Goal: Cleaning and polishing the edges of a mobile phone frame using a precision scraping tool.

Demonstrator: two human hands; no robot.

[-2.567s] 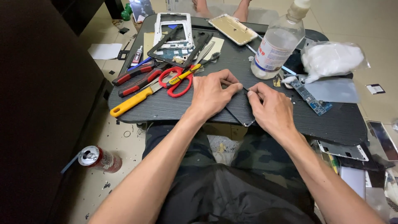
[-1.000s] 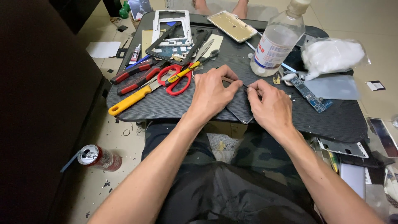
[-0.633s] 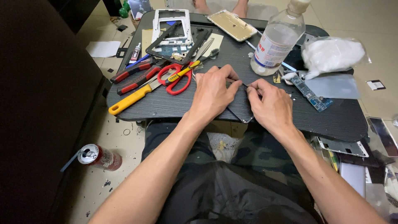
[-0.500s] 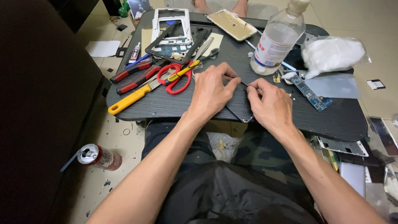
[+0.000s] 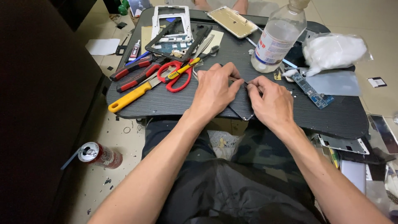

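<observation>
Scissors [image 5: 177, 74], bottle [image 5: 277, 39] flank both hands [image 5: 215, 89] [image 5: 271, 101], fingers pressed on a dark panel [image 5: 242, 110].

A dark lap table [image 5: 174, 103] carries scissors [image 5: 177, 74], bottle [image 5: 277, 38], phone parts [image 5: 172, 29].

A single camera worn on the person's head looks steeply down and forward over the lap onto the low dark wood-grain work table [image 5: 174, 105], near enough that both forearms fill the lower frame. The table's far edge lies at the top, tiled floor showing at left and right.
</observation>
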